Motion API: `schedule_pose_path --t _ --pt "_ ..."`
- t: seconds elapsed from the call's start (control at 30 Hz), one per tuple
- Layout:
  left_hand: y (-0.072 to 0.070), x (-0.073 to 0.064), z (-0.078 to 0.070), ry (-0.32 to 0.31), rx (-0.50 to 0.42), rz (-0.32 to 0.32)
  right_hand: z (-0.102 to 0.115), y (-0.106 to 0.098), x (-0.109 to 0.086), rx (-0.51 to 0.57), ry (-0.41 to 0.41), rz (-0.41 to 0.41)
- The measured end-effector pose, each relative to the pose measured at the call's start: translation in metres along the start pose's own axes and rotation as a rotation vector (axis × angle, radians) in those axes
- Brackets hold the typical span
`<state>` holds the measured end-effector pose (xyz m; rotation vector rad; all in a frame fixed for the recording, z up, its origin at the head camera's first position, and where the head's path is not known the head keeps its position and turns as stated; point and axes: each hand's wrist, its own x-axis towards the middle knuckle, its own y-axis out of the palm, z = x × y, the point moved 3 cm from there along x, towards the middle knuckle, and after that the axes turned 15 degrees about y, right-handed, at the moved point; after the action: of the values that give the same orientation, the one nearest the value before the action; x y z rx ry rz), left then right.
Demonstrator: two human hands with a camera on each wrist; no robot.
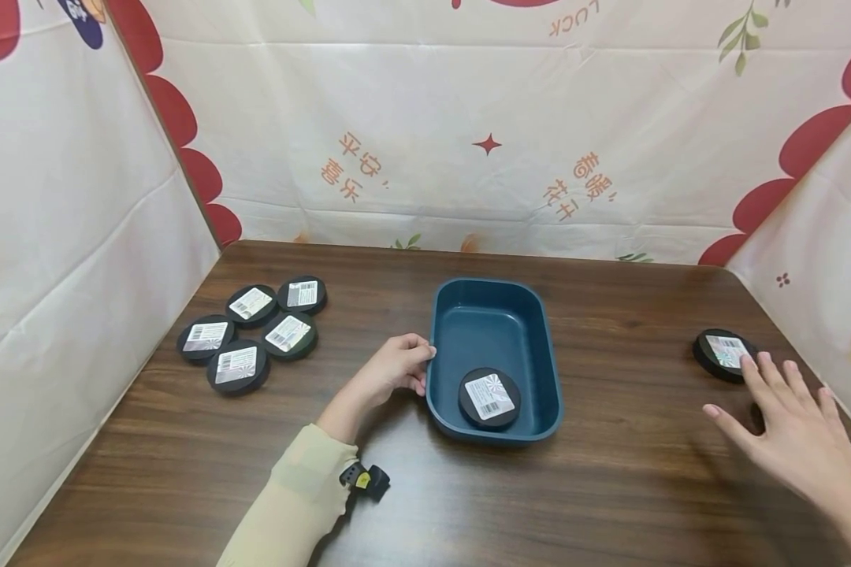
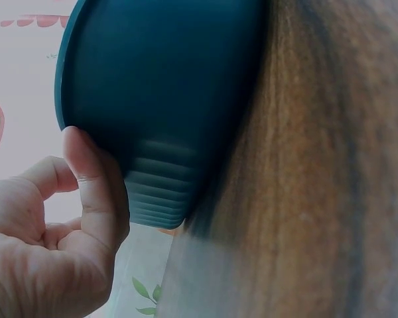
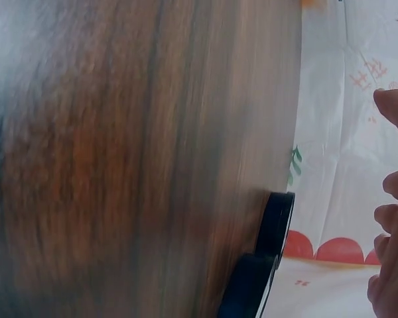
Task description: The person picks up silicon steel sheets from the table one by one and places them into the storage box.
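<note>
The tub (image 1: pixel 485 335) is held at its left wall by the left hand (image 1: pixel 395 368), thumb and fingers bent at the rim. The right hand (image 1: pixel 794 429) is held well apart from it, fingers straight and spread, with nothing gripped; in the right wrist view a gap is seen between it and the counter (image 1: pixel 610 496).

A disc (image 1: pixel 723 353) is placed just beyond the right fingertips, near the right edge of the counter — the right hand is by far the nearer. A second disc (image 3: pixel 247 285) is mostly hidden by that hand in the head view; whether the two touch cannot be told. No long axis is offered by the round discs, while the tub's is pointed away from the person, its whole length set to the left of the right hand.

The discs are black, thick and laid flat, with a pale barcode label seen on top of the uncovered one. The tub is dark blue, deep and round-cornered; one more disc (image 1: pixel 489 398) is held in its near end. Farther left, five discs (image 1: pixel 237 368) are grouped on the counter — backed by a printed white cloth (image 1: pixel 425 102).
</note>
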<state>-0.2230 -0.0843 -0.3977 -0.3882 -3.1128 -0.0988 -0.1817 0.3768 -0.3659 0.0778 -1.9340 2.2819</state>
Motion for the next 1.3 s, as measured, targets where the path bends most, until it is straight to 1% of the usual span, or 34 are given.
schedule_pose_path --t 0.13,0.27,0.47,0.57,0.8,0.93,1.07,1.27,1.3 --pt "0.001 0.0 0.001 -0.003 -0.01 0.005 -0.008 -0.001 0.0 0.001 0.002 -0.025" --pt "0.001 0.001 0.003 0.004 -0.028 0.008 -0.016 0.0 0.0 0.012 0.024 -0.024" --pt "0.001 0.001 0.003 0.002 -0.03 0.004 -0.025 0.003 0.002 0.015 0.063 0.014" --pt "0.001 0.002 0.003 0.002 -0.032 0.002 -0.028 0.004 0.002 0.021 0.07 0.018" --pt "0.001 0.001 0.004 0.006 -0.024 -0.004 -0.037 0.004 0.0 0.002 0.121 0.02" --pt "0.001 0.001 0.003 0.002 -0.023 -0.008 -0.047 0.007 0.001 0.047 0.106 -0.019" --pt "0.001 0.001 0.002 0.008 -0.024 -0.001 -0.057 0.009 0.003 0.105 0.079 -0.081" --pt "0.002 0.002 0.003 0.01 -0.03 0.005 -0.067 0.012 0.004 0.136 0.106 -0.117" --pt "0.002 0.002 0.003 0.01 -0.029 0.005 -0.068 0.012 0.004 0.147 0.1 -0.133"
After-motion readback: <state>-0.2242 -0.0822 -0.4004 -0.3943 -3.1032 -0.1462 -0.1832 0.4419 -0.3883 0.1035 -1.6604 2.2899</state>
